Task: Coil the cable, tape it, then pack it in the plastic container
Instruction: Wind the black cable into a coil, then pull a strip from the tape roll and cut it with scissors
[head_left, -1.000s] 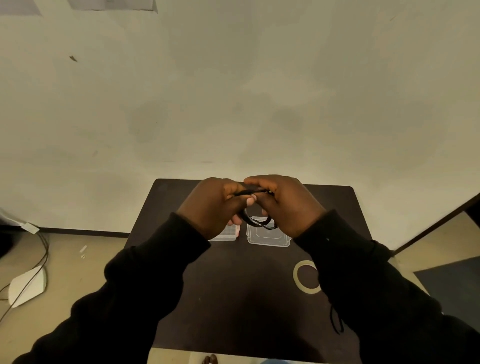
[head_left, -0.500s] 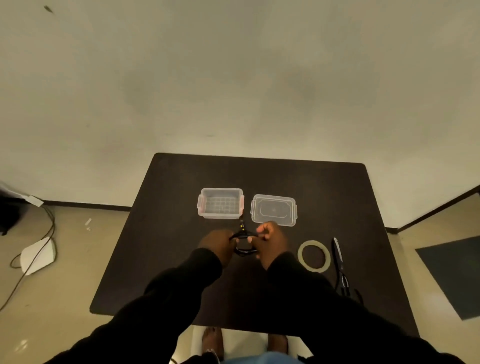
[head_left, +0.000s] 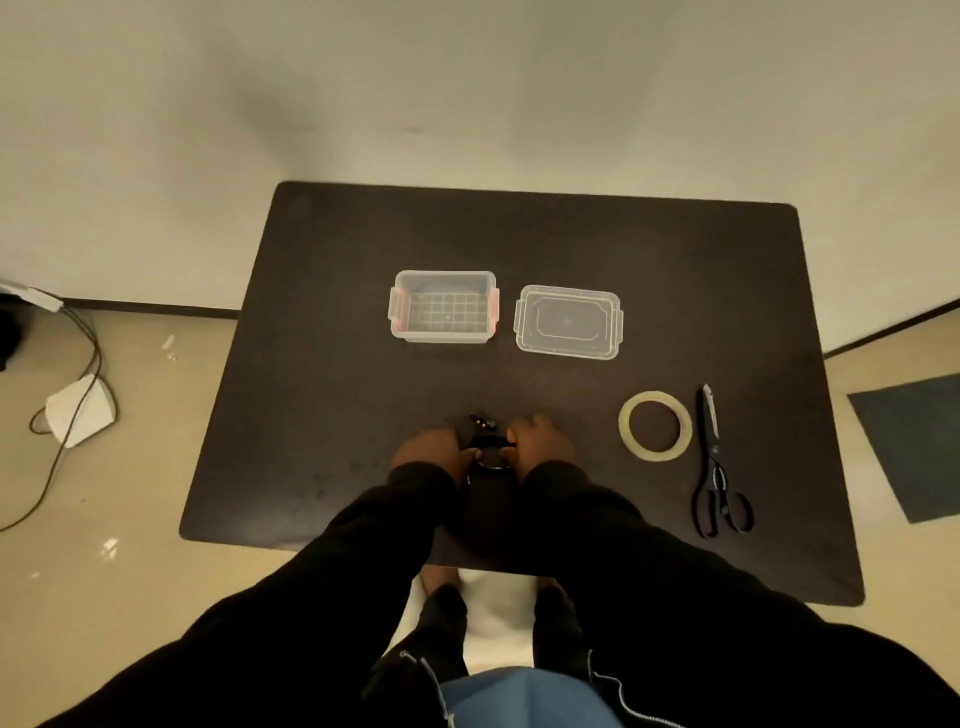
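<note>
A small coil of black cable sits low over the dark table near its front middle. My left hand grips the coil's left side and my right hand grips its right side. A plug end sticks out just beyond the coil. The clear plastic container stands open farther back, with orange clips on its ends and nothing inside. Its clear lid lies flat to the right of it. A roll of clear tape lies to the right of my right hand.
Black scissors lie right of the tape, blades pointing away from me. The table stands against a pale wall. On the floor at left are a white device and cords; a dark mat lies at right.
Both hands have come down from chest height to just above the table, still holding the coil. The view has tilted down, bringing the tape, scissors and whole table into sight.
</note>
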